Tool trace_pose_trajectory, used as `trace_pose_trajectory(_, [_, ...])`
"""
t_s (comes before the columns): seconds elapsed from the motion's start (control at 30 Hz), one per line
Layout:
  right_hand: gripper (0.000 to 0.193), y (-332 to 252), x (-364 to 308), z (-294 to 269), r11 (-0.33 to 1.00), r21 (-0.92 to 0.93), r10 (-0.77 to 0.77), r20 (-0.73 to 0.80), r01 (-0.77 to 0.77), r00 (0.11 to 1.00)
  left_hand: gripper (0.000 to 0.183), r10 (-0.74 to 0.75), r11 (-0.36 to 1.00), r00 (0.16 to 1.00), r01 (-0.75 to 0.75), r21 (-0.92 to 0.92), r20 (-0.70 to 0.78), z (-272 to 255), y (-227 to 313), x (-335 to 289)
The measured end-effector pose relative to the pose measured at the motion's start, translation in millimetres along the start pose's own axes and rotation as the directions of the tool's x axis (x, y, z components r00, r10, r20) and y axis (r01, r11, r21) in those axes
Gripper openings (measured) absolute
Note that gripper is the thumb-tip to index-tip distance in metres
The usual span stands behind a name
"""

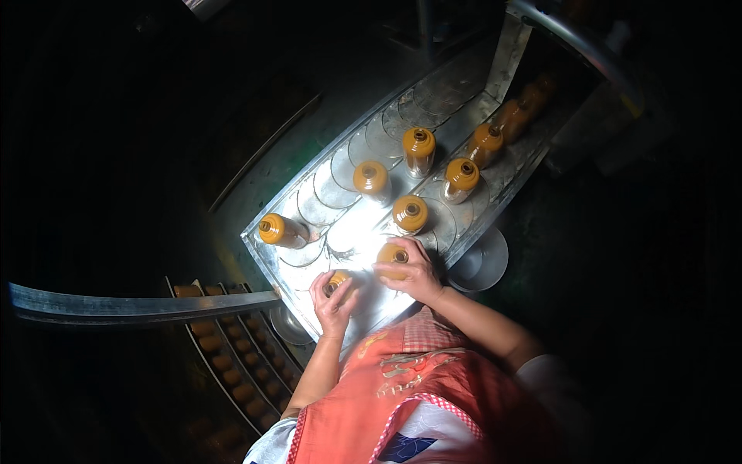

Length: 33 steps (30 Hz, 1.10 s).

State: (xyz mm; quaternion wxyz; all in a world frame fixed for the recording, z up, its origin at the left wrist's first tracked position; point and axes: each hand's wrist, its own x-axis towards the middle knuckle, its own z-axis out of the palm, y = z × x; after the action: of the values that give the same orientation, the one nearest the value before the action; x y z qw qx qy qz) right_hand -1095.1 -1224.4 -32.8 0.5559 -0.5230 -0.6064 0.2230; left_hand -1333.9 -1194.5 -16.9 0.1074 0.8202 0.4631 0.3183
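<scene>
My left hand [334,305] curls round an orange-brown bottle-shaped piece [335,283] with a small dark-ringed opening on top. Beside it, my right hand [415,272] grips a similar bottle-shaped piece [392,257] by its upper part. Both stand low over the near end of a shiny metal conveyor [300,277] marked with round overlapping plates. Just beyond my right hand is another orange-brown piece [410,212], upright and untouched. Farther left, a piece with a clear or silvery lower body [283,230] leans in the view. The bottoms of the held pieces are hidden by my hands and glare.
More pieces [461,178] stand along the conveyor toward the far right. A curved metal bar [147,305] reaches in from the left. Below it, racks [216,348] hold rows of orange-brown pieces. A pale round basin [483,261] sits beyond the conveyor's right edge.
</scene>
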Motion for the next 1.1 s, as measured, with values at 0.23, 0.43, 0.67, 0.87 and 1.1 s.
trace_pose_trajectory(0.23, [0.029,56,13,-5,0.985,-0.174,0.012,0.015,-0.009,1.0,0.032,0.068,0.996,0.992,-0.062,-0.061,0.109,25,34,29])
trace_pose_trajectory(0.43, [0.031,94,17,-51,0.97,-0.231,0.066,-0.069,-0.08,0.995,0.062,0.008,0.984,0.989,0.019,-0.179,0.145,94,45,193])
trace_pose_trajectory(0.67, [0.037,122,34,-102,0.94,-0.313,0.111,-0.087,-0.133,0.99,0.039,-0.054,0.958,0.963,0.124,-0.259,0.263,207,6,249])
trace_pose_trajectory(0.87, [0.053,182,135,-157,0.98,0.028,0.192,-0.355,-0.195,0.915,0.035,-0.183,0.929,0.968,0.226,-0.292,0.17,210,-14,282])
trace_pose_trajectory(1.1, [0.061,286,231,-127,0.805,-0.17,0.532,-0.216,-0.568,0.819,0.034,-0.202,0.964,0.977,0.21,-0.163,0.066,229,-44,316])
